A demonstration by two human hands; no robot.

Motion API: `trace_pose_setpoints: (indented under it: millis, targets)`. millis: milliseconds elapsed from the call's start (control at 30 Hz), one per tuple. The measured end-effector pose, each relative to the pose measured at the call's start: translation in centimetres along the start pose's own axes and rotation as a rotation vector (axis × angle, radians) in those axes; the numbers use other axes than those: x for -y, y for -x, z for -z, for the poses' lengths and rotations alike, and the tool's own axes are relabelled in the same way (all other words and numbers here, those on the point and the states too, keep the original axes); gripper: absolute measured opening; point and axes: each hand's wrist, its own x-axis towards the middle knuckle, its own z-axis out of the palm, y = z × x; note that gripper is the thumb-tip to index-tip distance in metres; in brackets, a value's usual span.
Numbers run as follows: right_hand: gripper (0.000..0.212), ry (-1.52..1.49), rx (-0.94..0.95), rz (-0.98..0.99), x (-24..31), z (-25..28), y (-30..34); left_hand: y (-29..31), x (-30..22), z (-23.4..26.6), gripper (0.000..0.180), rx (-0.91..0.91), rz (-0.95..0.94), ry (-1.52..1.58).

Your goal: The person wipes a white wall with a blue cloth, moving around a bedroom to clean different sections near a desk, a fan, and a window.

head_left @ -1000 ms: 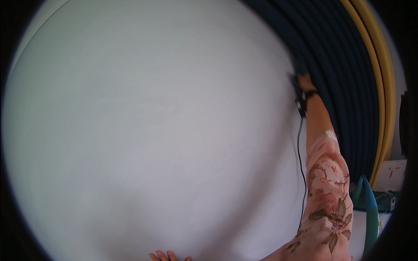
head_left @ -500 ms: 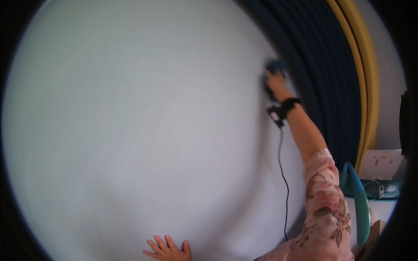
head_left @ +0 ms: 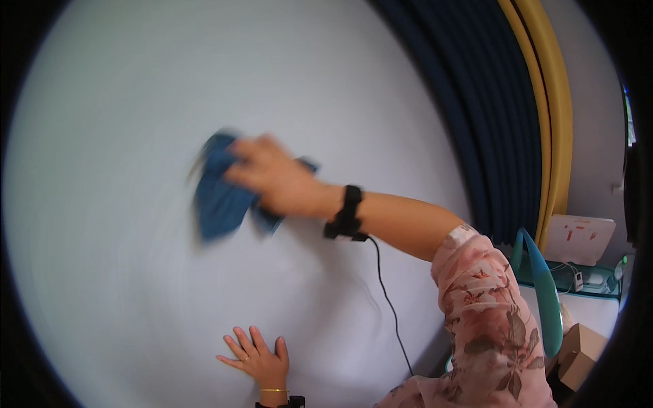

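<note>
A blue cloth is bunched under my right hand, pressed against a pale, smooth wall-like surface. The fingers are a little blurred by motion, but they grip the cloth, whose folds stick out on both sides. Low in the picture, my left hand lies flat on the same surface with its fingers spread, holding nothing. A black strap with a small device circles my right wrist, and a thin black cable hangs from it.
Dark blue curtain folds with a yellow curtain edge run along the right. Beyond my right sleeve are a teal curved piece, a teal shelf bearing a white panel and small items, and a cardboard box.
My right hand has swept the blue cloth from the curtain's edge leftward and down across the surface. My left hand stays flat and shows more of its wrist.
</note>
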Motion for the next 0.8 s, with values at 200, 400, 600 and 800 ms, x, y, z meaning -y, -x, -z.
trace_pose_setpoints:
  millis: [200, 400, 600, 800]
  targets:
    - [0.045, 0.606, -0.571, -1.023, -10.8, 9.5, 18.1, 0.0, -0.9, -0.5, 0.067, -0.058, 0.012, 0.048]
    - [0.044, 0.698, -0.577, -1.664, -6.8, 7.8, 22.1, 0.8, -0.3, -0.4, 0.068, -0.09, 0.039, 0.067]
    - [0.052, 0.285, -0.143, -0.62, 12.5, -4.1, 8.6, 1.7, 0.2, -0.8, 0.064, -0.136, 0.052, 0.161]
    - [0.059, 0.193, 0.212, 0.057, 14.6, -3.8, 0.8, 1.7, 0.5, 0.3, 0.06, -0.165, 0.017, 0.243]
